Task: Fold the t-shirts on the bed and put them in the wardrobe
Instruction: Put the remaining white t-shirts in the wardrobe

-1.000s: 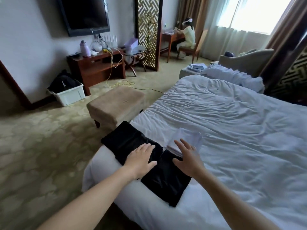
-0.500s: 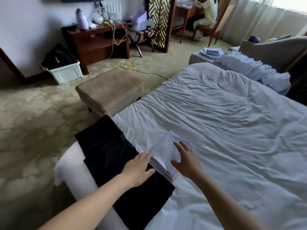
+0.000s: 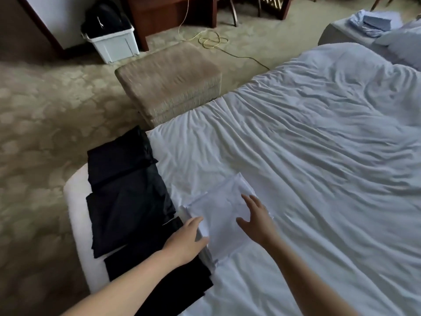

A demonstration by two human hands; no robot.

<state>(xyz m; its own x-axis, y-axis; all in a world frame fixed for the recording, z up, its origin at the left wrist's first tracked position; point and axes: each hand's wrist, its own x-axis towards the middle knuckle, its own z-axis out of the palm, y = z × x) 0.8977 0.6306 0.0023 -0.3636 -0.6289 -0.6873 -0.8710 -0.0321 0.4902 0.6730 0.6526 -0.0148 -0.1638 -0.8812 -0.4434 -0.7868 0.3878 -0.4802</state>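
Observation:
A folded white t-shirt lies on the white bed near its left edge. Beside it, along that edge, lie folded black t-shirts, overlapping one another. My left hand reaches across the black cloth, its fingers at the white shirt's left edge. My right hand rests on the white shirt's right side with fingers spread. Neither hand grips anything.
A beige padded stool stands against the bed's side. A white bin with a black bag, a wooden desk and a yellow cable are on the patterned carpet beyond. Light blue clothes lie at the far right.
My head has tilted down, so the view dropped to the bed. Both hands slid from the black t-shirts toward the white one; the left now touches its edge, the right lies on it.

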